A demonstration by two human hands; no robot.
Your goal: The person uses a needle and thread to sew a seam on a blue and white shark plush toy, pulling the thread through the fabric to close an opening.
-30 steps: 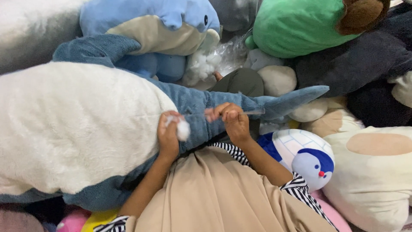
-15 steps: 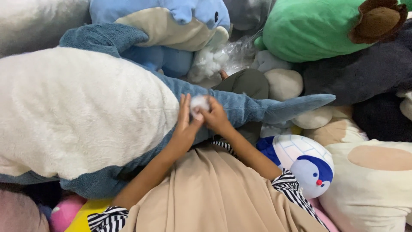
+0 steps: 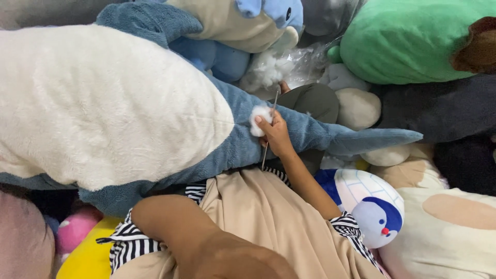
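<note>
While the shark point(image 3: 119, 108) lies across the lap, filling the left and centre of the frame, the right hand point(image 3: 276, 135) rests on its blue tail section, fingers point(image 3: 264, 122) clenched on a thin metal rod point(image 3: 268, 132) beside a tuft of white stuffing point(image 3: 258, 120). The left hand is out of view; only its forearm point(image 3: 181, 232) shows at lower centre. A penguin ball point(image 3: 369, 204) sits at lower right.
</note>
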